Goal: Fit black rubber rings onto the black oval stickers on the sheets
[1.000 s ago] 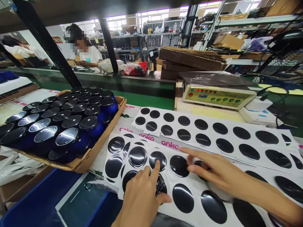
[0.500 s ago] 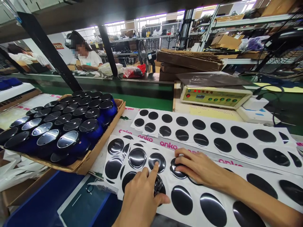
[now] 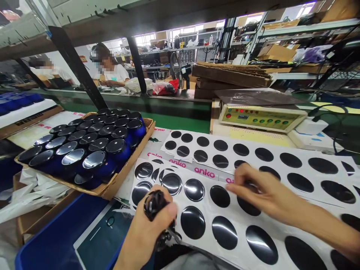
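Observation:
My left hand [image 3: 140, 232] is closed round a bunch of tangled thin black strips [image 3: 154, 204], with loose ends hanging below the fingers. It hovers at the near left end of a white sheet [image 3: 207, 210] with rows of glossy black round stickers. My right hand [image 3: 260, 189] is over the same sheet, beside a black round sticker [image 3: 219, 196]. Its thumb and fingers are pinched together; whatever they may hold is hidden and slightly blurred. A second sticker sheet [image 3: 209, 150] lies just behind.
At left, a cardboard tray [image 3: 112, 187] holds rows of dark blue cups with black bases. A blue bin [image 3: 53, 232] is below it. Behind the sheets stands a control box [image 3: 261, 118] with buttons. Across the green bench, a person [image 3: 112, 73] sits.
My left hand has lifted off the stickers and drawn left toward me with the black strips. The right hand has shifted right along the sheet, its fingers now pinched.

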The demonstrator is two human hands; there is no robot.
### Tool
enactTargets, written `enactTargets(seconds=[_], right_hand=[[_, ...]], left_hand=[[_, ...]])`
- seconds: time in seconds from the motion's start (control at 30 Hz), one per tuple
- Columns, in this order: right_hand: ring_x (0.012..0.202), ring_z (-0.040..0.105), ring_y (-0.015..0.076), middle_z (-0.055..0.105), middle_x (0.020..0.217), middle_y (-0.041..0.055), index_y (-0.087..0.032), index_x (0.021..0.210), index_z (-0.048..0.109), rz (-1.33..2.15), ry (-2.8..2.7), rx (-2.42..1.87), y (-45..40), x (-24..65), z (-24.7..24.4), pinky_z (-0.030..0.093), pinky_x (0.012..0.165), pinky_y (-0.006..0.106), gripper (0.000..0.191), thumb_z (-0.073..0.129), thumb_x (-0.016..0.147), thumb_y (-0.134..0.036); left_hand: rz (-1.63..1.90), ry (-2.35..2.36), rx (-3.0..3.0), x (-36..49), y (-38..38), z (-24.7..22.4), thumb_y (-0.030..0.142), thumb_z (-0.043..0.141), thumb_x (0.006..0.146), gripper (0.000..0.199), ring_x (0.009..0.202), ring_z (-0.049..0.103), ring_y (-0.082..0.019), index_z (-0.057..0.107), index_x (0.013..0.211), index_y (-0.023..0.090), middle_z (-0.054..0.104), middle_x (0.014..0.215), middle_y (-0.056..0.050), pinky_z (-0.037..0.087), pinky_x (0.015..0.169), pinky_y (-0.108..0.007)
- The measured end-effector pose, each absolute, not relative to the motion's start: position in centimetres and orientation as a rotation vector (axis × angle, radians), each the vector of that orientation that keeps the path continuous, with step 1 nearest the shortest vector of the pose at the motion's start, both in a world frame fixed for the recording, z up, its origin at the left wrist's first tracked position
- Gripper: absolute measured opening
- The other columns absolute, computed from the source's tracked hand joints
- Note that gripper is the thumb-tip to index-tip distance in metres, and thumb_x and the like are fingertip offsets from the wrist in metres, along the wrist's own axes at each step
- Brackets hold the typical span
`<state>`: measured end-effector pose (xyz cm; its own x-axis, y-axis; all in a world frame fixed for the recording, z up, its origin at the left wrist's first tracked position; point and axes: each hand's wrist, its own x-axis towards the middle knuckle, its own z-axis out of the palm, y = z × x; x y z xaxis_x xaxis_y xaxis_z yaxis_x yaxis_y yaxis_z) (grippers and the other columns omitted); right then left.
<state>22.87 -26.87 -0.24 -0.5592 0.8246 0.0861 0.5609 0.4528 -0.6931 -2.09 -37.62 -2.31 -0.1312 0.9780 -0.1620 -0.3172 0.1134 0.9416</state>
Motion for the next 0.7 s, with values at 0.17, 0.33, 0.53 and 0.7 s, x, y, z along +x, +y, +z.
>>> enactTargets(seconds=[0.17, 0.33, 0.53, 0.7], right_hand=[[0.067, 0.056, 0.0139, 0.061, 0.101, 0.0058, -0.026, 0.127, 0.048, 0.526, -2.874, -0.815, -25.8, 16.8, -3.4, 0.042, 0.061, 0.028, 0.032, 0.039, 0.097, -0.034], [0.056, 0.051, 0.0111, 0.056, 0.114, 0.0105, -0.02, 0.12, 0.053, 0.179, -2.909, -0.674, -25.1, 15.8, -6.4, 0.037, 0.052, 0.027, 0.031, 0.033, 0.099, -0.031], [0.07, 0.057, 0.0143, 0.059, 0.109, 0.0079, -0.02, 0.103, 0.056, 0.346, -2.831, -0.626, -24.7, 15.9, -6.6, 0.043, 0.058, 0.028, 0.025, 0.035, 0.099, -0.032], [0.068, 0.057, 0.0142, 0.062, 0.099, 0.0061, -0.023, 0.076, 0.054, 0.693, -2.532, -0.803, -24.7, 21.5, -4.4, 0.047, 0.062, 0.029, 0.027, 0.042, 0.095, -0.037]], left_hand=[[1.466, 0.733, 0.21, -2.8, -36.0, -3.5, 0.025, 0.066, 0.08, 0.013, 0.079, 0.063, -0.015, 0.058, 0.075, 0.016, 0.063, 0.093, -0.006, 0.046, 0.05, -0.017], [1.474, 0.717, 0.022, -2.4, -33.9, -5.4, 0.025, 0.048, 0.093, 0.029, 0.119, 0.054, -0.024, 0.06, 0.07, 0.014, 0.06, 0.122, -0.013, 0.055, 0.065, -0.021], [1.466, 0.733, 0.065, -2.5, -34.0, -6.1, 0.028, 0.048, 0.094, 0.027, 0.128, 0.046, -0.024, 0.067, 0.079, 0.016, 0.058, 0.127, -0.011, 0.056, 0.068, -0.023], [1.452, 0.731, 0.055, -2.6, -34.1, -6.0, 0.028, 0.05, 0.093, 0.027, 0.127, 0.048, -0.025, 0.066, 0.078, 0.014, 0.06, 0.125, -0.013, 0.057, 0.071, -0.024]])
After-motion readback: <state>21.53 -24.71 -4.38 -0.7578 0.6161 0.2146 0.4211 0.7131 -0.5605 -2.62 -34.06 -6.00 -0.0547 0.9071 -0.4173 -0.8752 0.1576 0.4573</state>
